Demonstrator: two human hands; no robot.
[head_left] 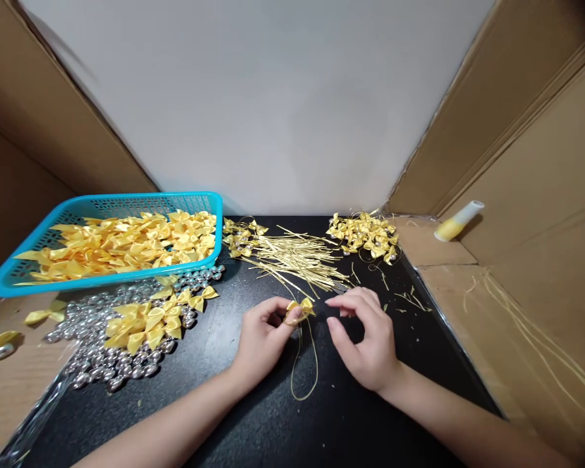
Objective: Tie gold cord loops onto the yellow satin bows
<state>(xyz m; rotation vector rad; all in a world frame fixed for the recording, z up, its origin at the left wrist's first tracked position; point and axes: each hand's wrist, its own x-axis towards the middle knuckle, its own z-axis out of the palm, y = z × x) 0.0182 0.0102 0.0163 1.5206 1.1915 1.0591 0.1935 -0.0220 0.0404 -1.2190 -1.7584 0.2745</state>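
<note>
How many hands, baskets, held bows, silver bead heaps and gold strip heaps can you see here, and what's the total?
Hands: 2, the left hand and right hand
Baskets: 1, the blue basket
Held bows: 1, the yellow bow
Silver bead heaps: 1
Gold strip heaps: 1
Total: 6

A pale grey wall (263, 110) stands beyond the hands (260, 341), brown cardboard panels (531, 130) flank them, black tabletop (283, 432) beneath.
</note>
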